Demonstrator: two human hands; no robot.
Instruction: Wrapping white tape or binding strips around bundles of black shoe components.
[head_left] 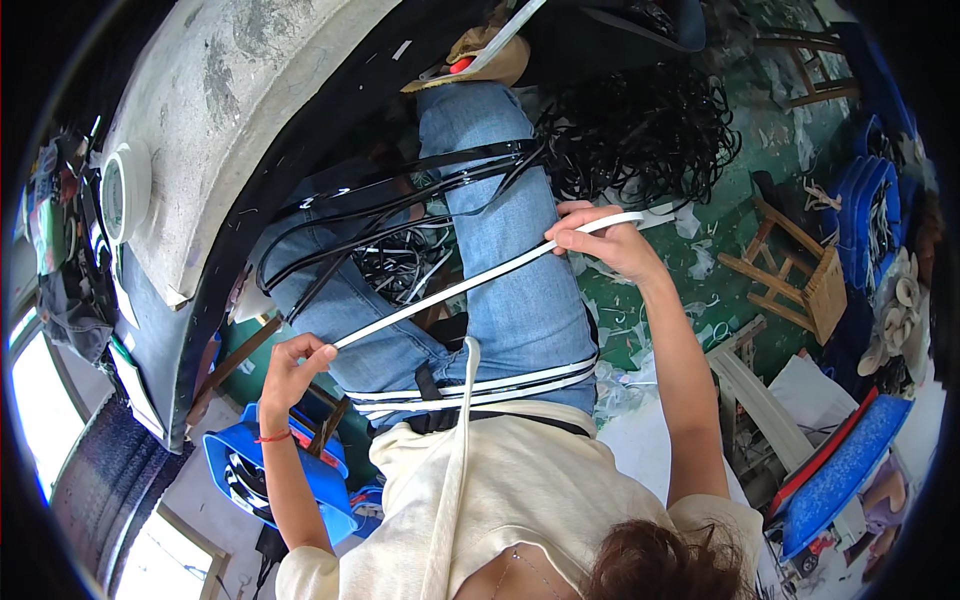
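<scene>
A narrow white strip (440, 296) with a dark edge is stretched taut and slanting across my lap. My left hand (293, 372) pinches its lower end near my thigh. Farther up on the right, my right hand (612, 245) grips it between thumb and fingers, and a short tail sticks out past them. Several glossy black strips (495, 153) lie across the knees of my blue jeans. Closer to my waist, several white strips (530, 377) run over my lap. A cream strap (455, 470) hangs down my shirt.
A large tangle of black strips (640, 130) covers the green floor ahead. At left is a worn grey table (250, 110) with a white roll (125, 190). A blue basket (235, 455) sits by my left arm. Wooden stools (825, 295) and a blue panel (850, 470) are at right.
</scene>
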